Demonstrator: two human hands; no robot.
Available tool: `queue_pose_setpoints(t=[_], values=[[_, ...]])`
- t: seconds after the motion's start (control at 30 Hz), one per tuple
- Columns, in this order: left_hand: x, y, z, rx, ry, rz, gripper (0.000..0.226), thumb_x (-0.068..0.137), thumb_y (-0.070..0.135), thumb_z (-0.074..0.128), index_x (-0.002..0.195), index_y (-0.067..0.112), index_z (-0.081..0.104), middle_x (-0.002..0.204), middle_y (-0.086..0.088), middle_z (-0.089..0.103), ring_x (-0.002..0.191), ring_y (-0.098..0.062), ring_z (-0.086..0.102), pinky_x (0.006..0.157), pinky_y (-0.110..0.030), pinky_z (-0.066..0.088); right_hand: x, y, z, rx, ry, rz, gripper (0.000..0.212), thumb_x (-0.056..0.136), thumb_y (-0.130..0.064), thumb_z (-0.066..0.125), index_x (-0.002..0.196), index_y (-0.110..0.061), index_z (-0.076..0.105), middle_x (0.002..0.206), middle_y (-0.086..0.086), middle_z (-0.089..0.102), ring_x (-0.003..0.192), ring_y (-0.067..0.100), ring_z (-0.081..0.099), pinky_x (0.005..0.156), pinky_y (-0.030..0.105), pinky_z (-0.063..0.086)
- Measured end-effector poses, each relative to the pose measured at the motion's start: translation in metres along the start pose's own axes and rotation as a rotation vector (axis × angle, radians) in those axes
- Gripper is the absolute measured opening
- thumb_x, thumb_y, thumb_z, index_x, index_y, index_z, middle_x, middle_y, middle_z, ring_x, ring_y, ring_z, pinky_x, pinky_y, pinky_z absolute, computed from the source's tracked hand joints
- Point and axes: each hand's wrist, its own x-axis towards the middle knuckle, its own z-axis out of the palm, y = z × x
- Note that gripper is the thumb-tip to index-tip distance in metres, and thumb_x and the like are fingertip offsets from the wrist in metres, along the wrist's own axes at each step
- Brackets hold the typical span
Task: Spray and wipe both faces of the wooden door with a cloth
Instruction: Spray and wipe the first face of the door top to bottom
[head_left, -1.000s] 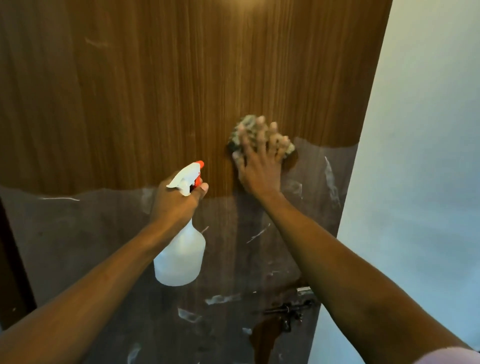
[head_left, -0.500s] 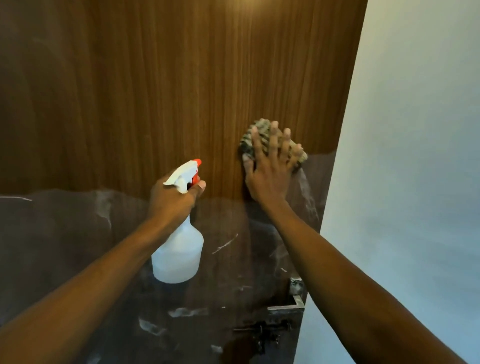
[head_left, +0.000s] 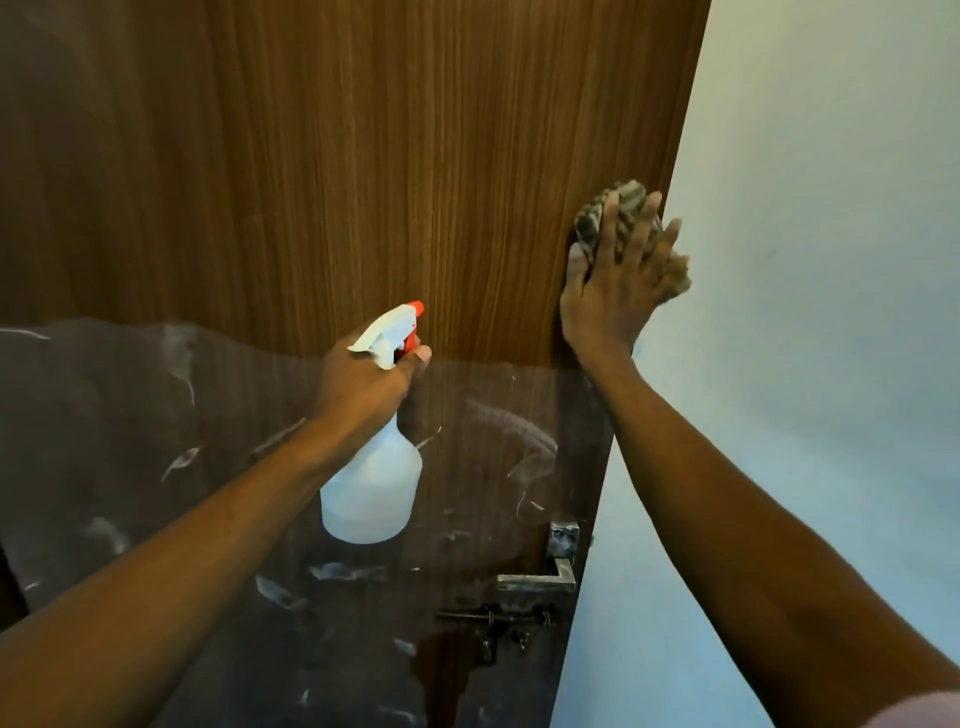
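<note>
Your right forearm (head_left: 753, 519): bare along whole visible length, long and lean. Sliver of pale pink sleeve (head_left: 922, 713) at its upper end, in bottom right corner; soft, rounded edge, fabric detail too blurred to tell. Your left forearm (head_left: 182, 561): bare from wrist to lower left frame edge. Your left hand (head_left: 363, 384) and right hand (head_left: 608, 296): bare; right fingertips (head_left: 653, 205) smeared by blur.

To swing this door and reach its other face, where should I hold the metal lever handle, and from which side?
Probably grip the horizontal bar of the lever handle, near its free left end, coming from above with fingers wrapping over it. The bar runs leftward from the square plate close to the door edge, and the bolt sits just below, so space underneath looks tight.
</note>
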Motion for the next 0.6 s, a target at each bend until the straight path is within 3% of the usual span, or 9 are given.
queue_pose_setpoints(t=[0.07, 0.17, 0.2, 0.3, 0.37, 0.53, 0.6], values=[[-0.004, -0.003, 0.005, -0.003, -0.016, -0.008, 0.056, 0.084, 0.033, 0.064, 0.134, 0.018, 0.043, 0.133, -0.003, 0.053, 0.113, -0.023, 0.055, 0.096, -0.032, 0.045, -0.005, 0.000, 0.008, 0.011, -0.021, -0.184, 0.059, 0.105, -0.052, 0.029, 0.158, -0.028, 0.025, 0.167, 0.009, 0.015, 0.153, 0.040, 0.012, 0.119, 0.067, 0.007], [-0.014, -0.007, 0.017, -0.010, -0.020, -0.020, 0.055, 0.085, 0.031, 0.063, 0.135, 0.019, 0.043, 0.135, -0.003, 0.052, 0.117, -0.022, 0.053, 0.093, -0.026, 0.041, -0.046, 0.032, 0.019, -0.061, -0.085, -0.676, 0.058, 0.105, -0.052, 0.035, 0.158, -0.029, 0.028, 0.166, 0.011, 0.020, 0.151, 0.043, 0.016, 0.118, 0.066, 0.014], [-0.018, -0.008, 0.022, -0.014, -0.022, -0.029, 0.055, 0.085, 0.031, 0.063, 0.135, 0.018, 0.043, 0.136, -0.002, 0.051, 0.116, -0.020, 0.053, 0.091, -0.024, 0.040, -0.063, 0.050, 0.020, -0.069, -0.117, -0.743, 0.060, 0.105, -0.053, 0.038, 0.158, -0.029, 0.028, 0.166, 0.011, 0.020, 0.152, 0.043, 0.015, 0.119, 0.066, 0.014], [-0.033, -0.014, 0.032, -0.029, -0.041, -0.065, 0.053, 0.087, 0.029, 0.061, 0.134, 0.016, 0.043, 0.135, -0.003, 0.052, 0.108, -0.014, 0.052, 0.086, -0.020, 0.038, -0.104, 0.100, 0.017, -0.061, -0.156, -0.687, 0.064, 0.102, -0.055, 0.045, 0.158, -0.026, 0.030, 0.167, 0.012, 0.016, 0.153, 0.042, 0.010, 0.119, 0.066, 0.013], [-0.041, -0.022, 0.035, -0.035, -0.057, -0.092, 0.053, 0.087, 0.028, 0.061, 0.134, 0.016, 0.043, 0.135, -0.003, 0.052, 0.113, -0.018, 0.053, 0.088, -0.020, 0.037, -0.110, 0.112, 0.016, -0.085, -0.167, -0.635, 0.065, 0.102, -0.055, 0.041, 0.159, -0.026, 0.026, 0.167, 0.012, 0.014, 0.153, 0.041, 0.007, 0.120, 0.064, 0.010], [-0.052, -0.041, 0.039, -0.005, -0.057, -0.133, 0.050, 0.085, 0.030, 0.063, 0.130, 0.014, 0.048, 0.126, -0.005, 0.058, 0.098, -0.016, 0.057, 0.081, -0.022, 0.044, -0.100, 0.042, 0.023, -0.012, -0.065, -0.189, 0.066, 0.105, -0.053, 0.029, 0.160, -0.019, 0.017, 0.167, 0.012, 0.016, 0.153, 0.039, 0.010, 0.121, 0.056, -0.006], [-0.056, -0.047, 0.040, -0.012, -0.044, -0.149, 0.050, 0.084, 0.028, 0.065, 0.129, 0.014, 0.049, 0.125, -0.005, 0.058, 0.097, -0.013, 0.055, 0.083, -0.023, 0.045, -0.116, 0.044, 0.033, -0.006, -0.087, -0.405, 0.066, 0.104, -0.048, 0.037, 0.159, -0.014, 0.022, 0.165, 0.014, 0.019, 0.152, 0.040, 0.012, 0.122, 0.054, -0.010]])
